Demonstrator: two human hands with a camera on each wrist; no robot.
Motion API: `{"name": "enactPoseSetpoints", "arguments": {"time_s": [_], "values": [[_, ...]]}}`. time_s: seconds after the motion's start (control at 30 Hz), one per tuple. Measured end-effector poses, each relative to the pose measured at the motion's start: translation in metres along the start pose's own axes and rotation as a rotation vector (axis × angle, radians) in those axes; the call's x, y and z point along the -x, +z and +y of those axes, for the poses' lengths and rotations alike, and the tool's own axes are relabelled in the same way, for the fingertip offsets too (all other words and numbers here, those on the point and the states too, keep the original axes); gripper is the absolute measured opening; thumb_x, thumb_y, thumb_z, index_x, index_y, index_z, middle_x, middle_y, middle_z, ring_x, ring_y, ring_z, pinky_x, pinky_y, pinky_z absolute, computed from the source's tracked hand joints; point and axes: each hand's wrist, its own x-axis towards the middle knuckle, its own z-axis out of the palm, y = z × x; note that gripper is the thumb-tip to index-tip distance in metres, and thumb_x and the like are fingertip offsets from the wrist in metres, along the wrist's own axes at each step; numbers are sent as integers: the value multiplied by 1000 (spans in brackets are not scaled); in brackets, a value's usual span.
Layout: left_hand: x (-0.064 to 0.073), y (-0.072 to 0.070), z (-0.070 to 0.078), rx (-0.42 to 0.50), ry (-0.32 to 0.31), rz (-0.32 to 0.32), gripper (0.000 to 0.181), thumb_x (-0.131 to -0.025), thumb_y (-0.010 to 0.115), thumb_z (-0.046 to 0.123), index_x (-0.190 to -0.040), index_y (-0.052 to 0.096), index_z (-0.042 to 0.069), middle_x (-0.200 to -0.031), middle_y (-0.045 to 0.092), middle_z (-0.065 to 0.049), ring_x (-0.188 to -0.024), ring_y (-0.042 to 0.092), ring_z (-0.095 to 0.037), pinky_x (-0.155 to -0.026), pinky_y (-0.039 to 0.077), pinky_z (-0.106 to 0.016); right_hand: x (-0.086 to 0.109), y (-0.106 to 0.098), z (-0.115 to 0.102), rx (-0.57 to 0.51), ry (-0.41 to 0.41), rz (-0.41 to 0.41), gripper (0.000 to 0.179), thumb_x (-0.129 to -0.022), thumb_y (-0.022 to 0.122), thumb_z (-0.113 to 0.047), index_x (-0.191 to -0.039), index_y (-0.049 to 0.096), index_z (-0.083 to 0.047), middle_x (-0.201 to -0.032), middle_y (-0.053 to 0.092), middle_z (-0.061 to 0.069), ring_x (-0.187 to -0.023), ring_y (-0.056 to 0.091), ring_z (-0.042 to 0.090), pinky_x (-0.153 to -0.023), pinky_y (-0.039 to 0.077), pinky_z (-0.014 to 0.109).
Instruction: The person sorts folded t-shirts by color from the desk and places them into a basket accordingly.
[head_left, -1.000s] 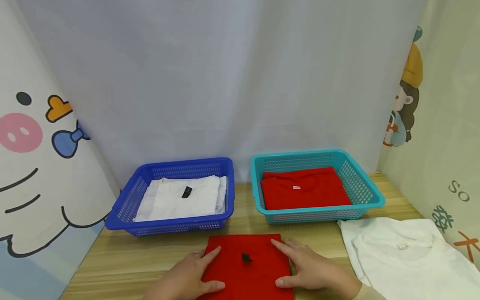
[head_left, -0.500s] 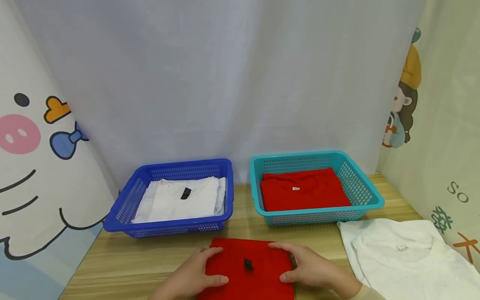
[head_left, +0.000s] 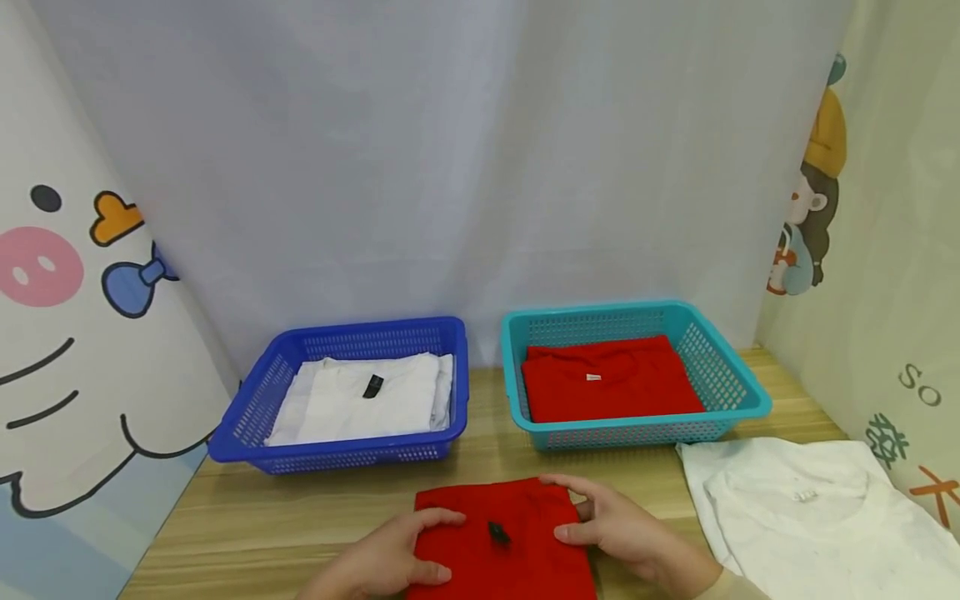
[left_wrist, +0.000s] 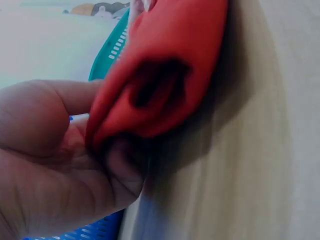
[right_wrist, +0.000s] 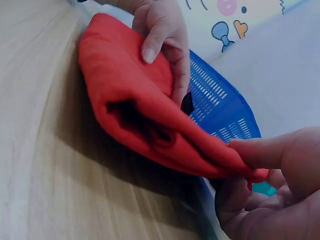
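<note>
A folded red shirt (head_left: 501,558) with a dark neck label lies at the table's front, and both hands hold it by its sides. On its left edge, my left hand (head_left: 390,554) has thumb and index finger on top; the left wrist view shows other fingers curled under the red cloth (left_wrist: 170,45). My right hand (head_left: 618,533) pinches the right edge near the far corner, thumb above and fingers beneath. In the right wrist view the shirt (right_wrist: 135,85) is lifted at that edge, its layered folds showing as a dark hollow.
Behind the shirt stand a blue basket (head_left: 345,450) with folded white shirts (head_left: 375,412) and a teal basket (head_left: 637,429) with a folded red shirt (head_left: 607,387). A white shirt (head_left: 810,508) lies at right on the wooden table (head_left: 225,533). A curtain (head_left: 480,167) hangs behind.
Both hands, first lying flat over the red shirt's sides, have curled their fingers round its edges. The shirt's far edge has shifted slightly nearer and its sides are raised.
</note>
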Motion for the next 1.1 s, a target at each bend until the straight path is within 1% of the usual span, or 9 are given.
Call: {"name": "enactPoseSetpoints", "arguments": {"time_s": [0.13, 0.2, 0.3, 0.47, 0.6, 0.73, 0.9, 0.97, 1.1], "values": [[0, 2, -1, -14, 36, -27, 45, -81, 77, 20, -122, 62, 28, -127, 53, -5, -114, 46, -31, -99, 32, -65, 0, -1, 2, -41, -10, -35, 72, -96, 57, -6, -155, 19, -20, -132, 53, 22, -113, 58, 29, -90, 51, 38], [-1, 2, -2, -13, 40, -20, 43, -80, 78, 20, -119, 63, 28, -125, 54, -4, -112, 47, -30, -99, 34, -64, 0, -1, 3, -68, -20, -63, 67, -99, 52, -8, -155, 19, -24, -142, 42, 23, -119, 54, 29, -93, 49, 39], [-2, 2, -2, -18, 60, -10, 42, -78, 80, 20, -117, 63, 26, -123, 54, -3, -111, 47, -29, -99, 35, -60, 0, -1, 3, -64, -18, -115, 56, -99, 52, -10, -151, 33, -17, -149, 32, 20, -124, 49, 29, -95, 49, 38], [-5, 6, -3, 13, 54, -20, 44, -76, 82, 19, -116, 63, 25, -119, 55, -2, -107, 49, -26, -96, 40, -53, 2, -3, 2, 8, 48, -188, 46, -92, 64, -12, -137, 54, -5, -138, 48, 14, -118, 49, 25, -92, 49, 33], [-6, 8, -3, 54, 34, -33, 46, -75, 83, 19, -117, 64, 25, -116, 55, -3, -104, 49, -26, -92, 42, -50, 1, -5, 5, 10, 94, -239, 51, -90, 67, -11, -139, 51, -4, -130, 56, 11, -113, 53, 22, -93, 47, 31], [-6, 7, -3, 37, 49, -2, 48, -74, 84, 24, -118, 64, 26, -120, 55, -3, -108, 50, -27, -94, 42, -54, -1, -3, 6, 37, 94, -171, 56, -88, 70, -11, -140, 50, -6, -134, 51, 13, -117, 49, 24, -93, 48, 32], [0, 1, 0, 34, 100, 62, 51, -73, 84, 33, -120, 64, 32, -127, 54, -3, -115, 48, -28, -97, 41, -54, 1, 2, -1, 142, 24, -42, 52, -85, 74, -14, -135, 58, -12, -144, 38, 16, -125, 37, 30, -91, 49, 32], [4, -2, 5, 59, 112, 66, 52, -74, 83, 33, -121, 64, 32, -127, 54, -4, -114, 48, -28, -95, 45, -50, 4, 3, -7, 175, -11, -26, 51, -85, 74, -15, -133, 60, -13, -144, 39, 18, -126, 37, 31, -90, 50, 32], [14, -8, 16, 88, 120, 71, 54, -75, 82, 35, -125, 62, 34, -128, 53, -5, -114, 49, -28, -89, 50, -41, 12, 3, -21, 145, -57, -50, 52, -86, 73, -12, -135, 57, -9, -140, 43, 19, -120, 48, 29, -86, 53, 37]]}}
